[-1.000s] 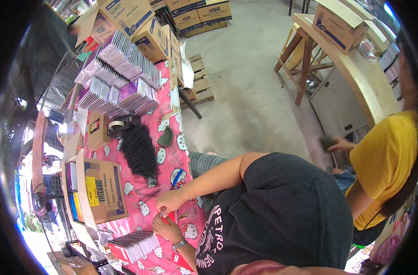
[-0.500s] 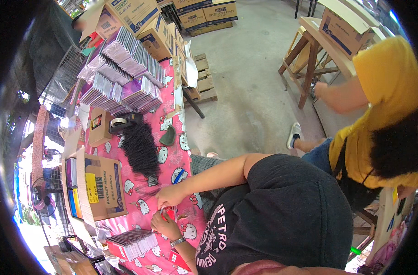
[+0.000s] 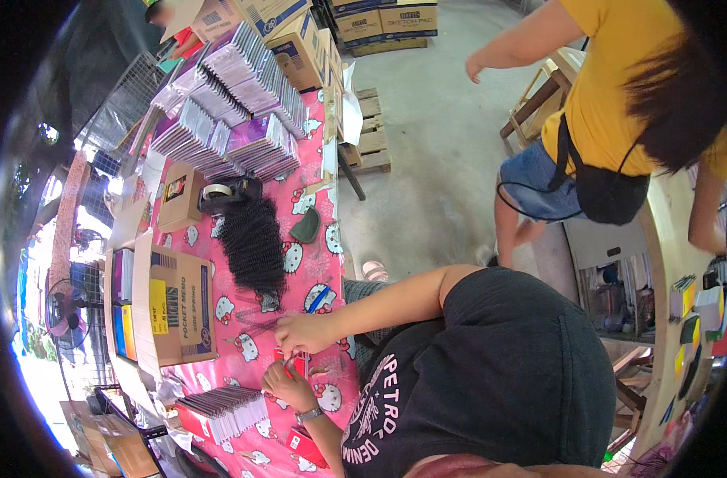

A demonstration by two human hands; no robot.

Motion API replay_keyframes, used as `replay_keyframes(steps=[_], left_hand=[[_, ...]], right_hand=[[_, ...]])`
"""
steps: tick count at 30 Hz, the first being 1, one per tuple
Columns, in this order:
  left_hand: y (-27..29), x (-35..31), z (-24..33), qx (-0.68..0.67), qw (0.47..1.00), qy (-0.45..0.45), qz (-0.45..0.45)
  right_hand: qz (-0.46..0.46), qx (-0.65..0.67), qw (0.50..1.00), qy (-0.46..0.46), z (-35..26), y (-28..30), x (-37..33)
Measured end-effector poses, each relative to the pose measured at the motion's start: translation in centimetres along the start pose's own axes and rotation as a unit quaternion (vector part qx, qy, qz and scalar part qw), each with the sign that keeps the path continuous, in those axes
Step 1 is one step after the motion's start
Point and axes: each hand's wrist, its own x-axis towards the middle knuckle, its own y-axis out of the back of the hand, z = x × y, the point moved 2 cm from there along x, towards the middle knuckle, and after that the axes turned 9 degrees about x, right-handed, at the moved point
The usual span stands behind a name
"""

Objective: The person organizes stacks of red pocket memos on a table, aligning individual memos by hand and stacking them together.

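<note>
My right hand and my left hand, with a watch on its wrist, meet over the table. Between them is a small red-covered notebook. My left fingers are closed on its edge, and my right fingertips pinch at the same place. Whatever my right hand holds is too small to make out. Thin dark wires lie beside my right hand. Beyond them is a pile of black spiral binding coils. A row of red-covered notebooks stands near my left hand, and another red notebook lies by my left forearm.
The pink patterned tablecloth bears stacks of purple notebooks, a tape dispenser, a green scoop-like piece, a blue pen-like item and an open carton. A person in yellow stands by a wooden bench.
The view has shifted slightly. My hands stay together at the red notebook, my right fingers a little lower over it. The person in yellow has turned and moved, one arm now stretched out.
</note>
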Motion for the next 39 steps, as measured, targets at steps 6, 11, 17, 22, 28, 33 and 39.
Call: replay_keyframes(steps=[6, 11, 17, 22, 28, 33, 39], left_hand=[[-0.2, -0.6, -0.5, -0.001, 1.000, 0.001, -0.019], [-0.3, -0.6, -0.6, -0.004, 1.000, 0.002, -0.015], [0.1, -0.4, 0.1, 0.035, 0.999, -0.002, -0.034], [0.5, -0.7, 0.4, 0.049, 0.995, 0.023, -0.087], [0.7, -0.5, 0.2, 0.024, 0.993, 0.045, -0.104], [1.2, 0.1, 0.3, -0.005, 0.994, 0.059, -0.088], [0.5, 0.7, 0.2, 0.003, 0.997, 0.044, -0.067]], right_hand=[[0.028, -0.084, 0.994, 0.062, -1.5, 0.1, -0.6], [0.010, 0.191, 0.976, -0.108, 0.6, -0.7, -0.7], [-0.052, 0.036, 0.993, -0.098, -0.4, 1.0, -0.4], [-0.161, 0.078, 0.952, -0.248, -0.9, 1.8, 1.7], [-0.027, -0.048, 0.997, -0.061, -1.6, 1.4, 1.3], [-0.050, -0.109, 0.993, -0.001, -1.5, 1.6, 1.9], [-0.067, 0.047, 0.996, -0.020, 0.4, 1.8, 1.6]])
